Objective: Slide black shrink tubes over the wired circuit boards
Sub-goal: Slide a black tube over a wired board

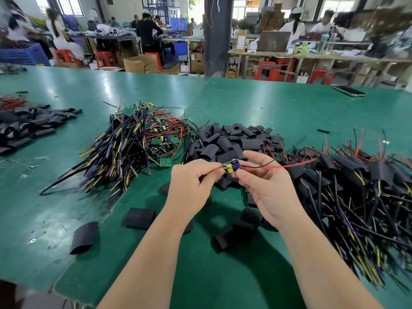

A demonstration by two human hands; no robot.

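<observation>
Above the green table, my left hand (194,184) grips the wire end of a small circuit board (231,166) with yellow and blue parts. My right hand (265,184) pinches the board's other end between thumb and fingers, and its red and black wires (287,166) trail to the right. A heap of black shrink tubes (236,141) lies just behind my hands. Bare wired boards (138,139) are piled to the left, and boards with tubes on them (365,181) to the right.
Loose flat tubes (140,217) lie on the green mat (66,197) near my forearms, one more (84,237) at the front left. Another tube pile (29,124) sits far left. A dark phone (348,90) lies at the far right edge. People work at benches behind.
</observation>
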